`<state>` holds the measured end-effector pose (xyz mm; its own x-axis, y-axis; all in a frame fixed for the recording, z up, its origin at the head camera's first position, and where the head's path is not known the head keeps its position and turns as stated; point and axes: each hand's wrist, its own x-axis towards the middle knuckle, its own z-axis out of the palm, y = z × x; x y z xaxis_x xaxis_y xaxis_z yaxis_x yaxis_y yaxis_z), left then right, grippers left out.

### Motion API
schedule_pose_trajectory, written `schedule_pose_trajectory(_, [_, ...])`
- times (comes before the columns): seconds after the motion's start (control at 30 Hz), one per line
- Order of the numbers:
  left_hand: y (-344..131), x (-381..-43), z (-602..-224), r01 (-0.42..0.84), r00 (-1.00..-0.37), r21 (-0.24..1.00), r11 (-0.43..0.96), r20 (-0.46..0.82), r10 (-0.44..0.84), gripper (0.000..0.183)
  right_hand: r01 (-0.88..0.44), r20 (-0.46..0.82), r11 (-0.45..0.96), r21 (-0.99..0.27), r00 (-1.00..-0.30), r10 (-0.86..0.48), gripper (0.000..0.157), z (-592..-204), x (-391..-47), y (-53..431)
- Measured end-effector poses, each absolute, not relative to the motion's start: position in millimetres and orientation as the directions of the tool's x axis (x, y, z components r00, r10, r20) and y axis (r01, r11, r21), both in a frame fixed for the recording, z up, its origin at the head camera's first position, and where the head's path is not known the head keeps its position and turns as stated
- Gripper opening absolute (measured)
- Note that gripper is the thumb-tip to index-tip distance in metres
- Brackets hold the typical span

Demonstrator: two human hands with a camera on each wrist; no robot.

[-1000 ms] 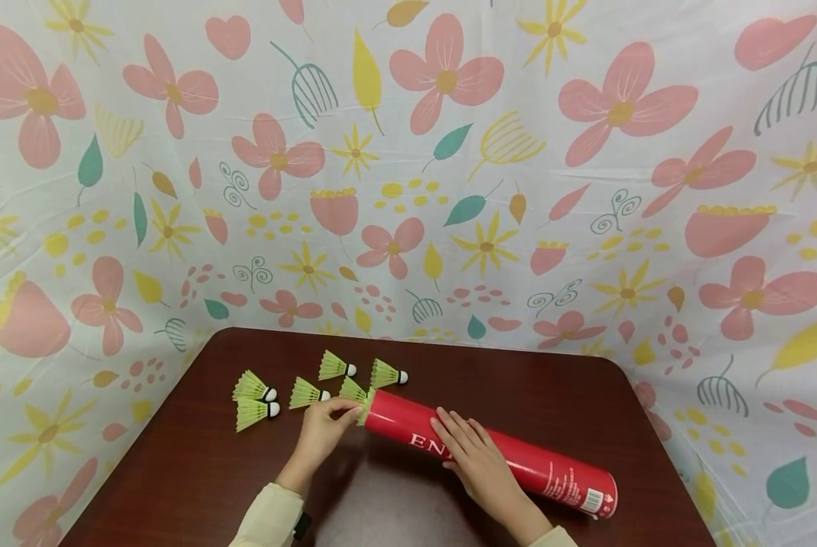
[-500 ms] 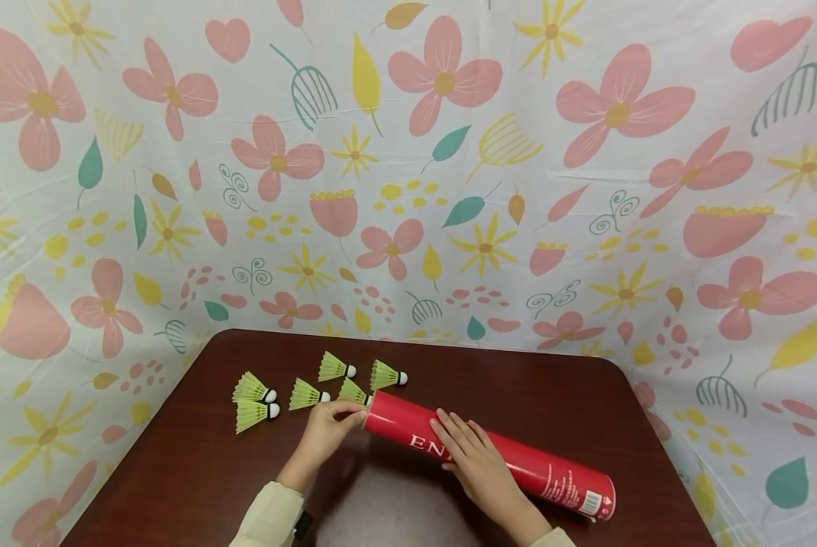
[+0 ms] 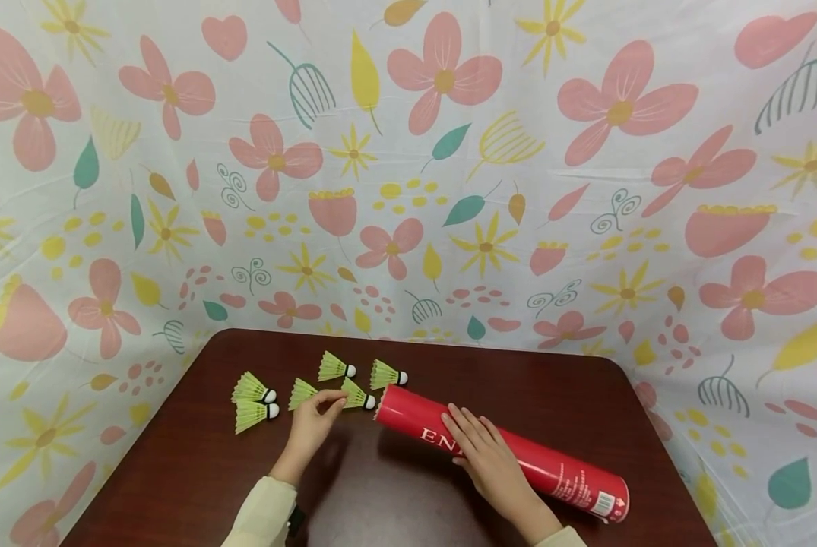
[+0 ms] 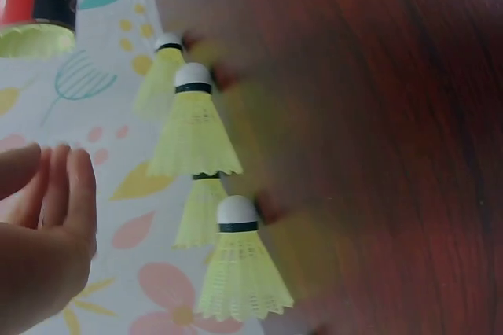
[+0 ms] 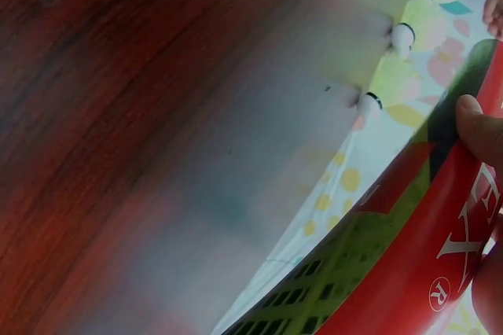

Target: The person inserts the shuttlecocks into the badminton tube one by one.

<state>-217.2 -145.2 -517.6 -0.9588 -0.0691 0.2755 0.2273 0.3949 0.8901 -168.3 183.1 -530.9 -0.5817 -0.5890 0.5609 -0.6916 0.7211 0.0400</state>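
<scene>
A long red shuttlecock tube (image 3: 565,475) lies slanted on the table, its end toward the left open. My right hand (image 3: 490,456) grips it around the middle; in the right wrist view the thumb (image 5: 474,127) lies over its side. My left hand (image 3: 312,425) hovers left of the tube's mouth, fingers loosely bent, holding nothing. Yellow-green skirt feathers (image 4: 39,41) show inside the mouth in the left wrist view. Nearest the left fingers is a yellow-green shuttlecock (image 3: 356,394) with a white cork; another shuttlecock (image 3: 302,393) is partly hidden behind that hand.
More shuttlecocks lie on the dark brown table (image 3: 189,471): a touching pair (image 3: 251,415) at the left, one shuttlecock (image 3: 331,367) farther back, and another shuttlecock (image 3: 384,374) near the tube mouth. A flowered cloth (image 3: 394,190) hangs behind the table.
The shuttlecock at the tube's mouth has gone inside. My left hand has let go and drawn back to the left. The tube and right hand have shifted slightly right.
</scene>
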Motion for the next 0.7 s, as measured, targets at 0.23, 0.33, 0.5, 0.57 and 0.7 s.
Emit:
schedule_pose_trajectory(0.23, [-149.8, -229.2, -528.7, 0.109, -0.97, 0.92, 0.375, 0.18, -0.16, 0.024, -0.688, 0.55, 0.725, 0.04, -0.591, -0.591, 0.058, -530.3, -167.3, 184.8])
schedule_pose_trajectory(0.33, [-150.1, -233.5, -534.9, 0.096, -0.969, 0.923, 0.372, 0.172, -0.175, 0.025, -0.69, 0.555, 0.723, 0.034, -0.589, -0.588, 0.057, -531.1, -166.6, 184.4])
schedule_pose_trajectory(0.5, [-148.1, -240.6, -543.8, 0.119, -0.964, 0.906, 0.407, 0.204, -0.172, 0.024, -0.689, 0.565, 0.724, 0.037, -0.583, -0.584, 0.062, -532.4, -165.0, 182.7])
schedule_pose_trajectory(0.57, [-146.5, -242.8, -546.3, 0.113, -0.965, 0.901, 0.42, 0.2, -0.168, 0.024, -0.688, 0.564, 0.724, 0.036, -0.585, -0.584, 0.058, -532.2, -164.6, 182.6])
schedule_pose_trajectory(0.7, [-144.4, -244.9, -550.9, 0.099, -0.969, 0.882, 0.462, 0.191, -0.157, 0.019, -0.688, 0.552, 0.725, 0.04, -0.589, -0.59, 0.059, -532.1, -164.8, 183.2])
